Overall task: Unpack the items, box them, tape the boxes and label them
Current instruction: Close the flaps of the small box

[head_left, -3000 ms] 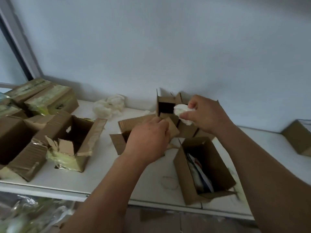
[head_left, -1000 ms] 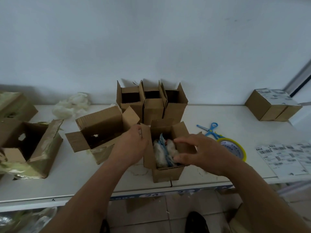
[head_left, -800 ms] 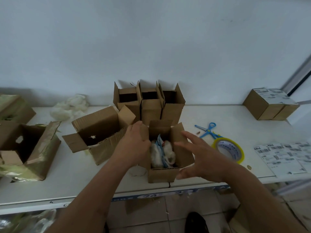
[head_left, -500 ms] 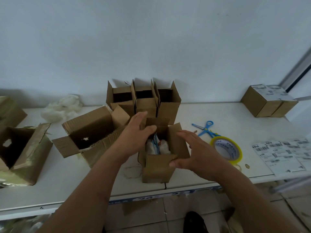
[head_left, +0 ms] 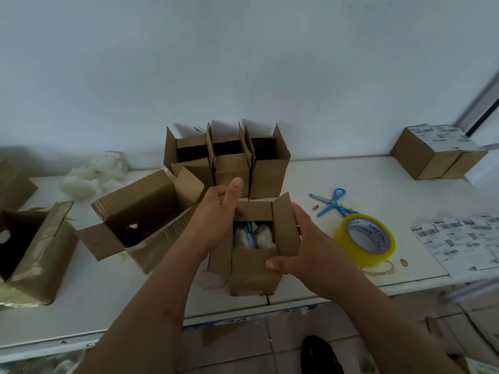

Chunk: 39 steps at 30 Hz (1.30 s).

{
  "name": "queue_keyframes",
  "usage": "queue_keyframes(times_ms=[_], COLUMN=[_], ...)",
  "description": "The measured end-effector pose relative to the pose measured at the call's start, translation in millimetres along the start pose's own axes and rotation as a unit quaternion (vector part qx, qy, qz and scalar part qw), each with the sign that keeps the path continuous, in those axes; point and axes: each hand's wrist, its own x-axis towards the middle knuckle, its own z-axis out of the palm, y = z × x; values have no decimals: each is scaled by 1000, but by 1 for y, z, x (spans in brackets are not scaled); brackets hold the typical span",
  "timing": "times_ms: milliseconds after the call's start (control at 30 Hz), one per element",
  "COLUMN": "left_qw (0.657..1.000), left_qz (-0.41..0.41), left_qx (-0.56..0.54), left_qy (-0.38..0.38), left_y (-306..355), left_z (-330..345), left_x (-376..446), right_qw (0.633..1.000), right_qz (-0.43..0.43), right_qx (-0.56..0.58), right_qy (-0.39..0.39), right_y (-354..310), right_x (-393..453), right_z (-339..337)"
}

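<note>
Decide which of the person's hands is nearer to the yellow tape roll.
Right. The right hand holds the small box's side facing the tape roll; the left hand is on the box's far side.

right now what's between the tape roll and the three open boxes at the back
In the head view, the blue scissors lie on the table between the tape roll and the three open boxes, with a small brown scrap beside them.

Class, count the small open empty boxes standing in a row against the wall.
3: left box, middle box, right box, touching side by side behind the hands.
</note>
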Motion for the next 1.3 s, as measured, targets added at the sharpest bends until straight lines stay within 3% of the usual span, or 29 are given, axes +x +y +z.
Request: queue_keyframes(times_ms=[133, 233, 400, 800, 967, 1100, 1300], left_qw=[999, 989, 935, 976, 968, 977, 989], left_qz=[3, -7, -79, -82, -114, -97, -76], left_qx=[-45, -141, -341, -204, -221, -187, -115], left_qy=[27, 38, 59, -7, 15, 27, 51], left_y=[0, 4, 9, -18, -21, -22, -21], left_z=[7, 19, 20, 28, 29, 33, 38], left_x=[-1, -7, -16, -11, -7, -7, -7], right_qw=[1000, 999, 1000, 997, 989, 983, 995], right_qz=[9, 11, -2, -29, 36, 65, 65], right_qx=[14, 30, 23, -27, 73, 139, 73], right_qy=[3, 9, 9, -71, -127, -105, -17], right_y=[-3, -6, -8, -20, -21, -19, -11], right_x=[-7, -11, -14, -3, -2, -3, -12], right_z=[4, 9, 9, 27, 13, 16, 40])
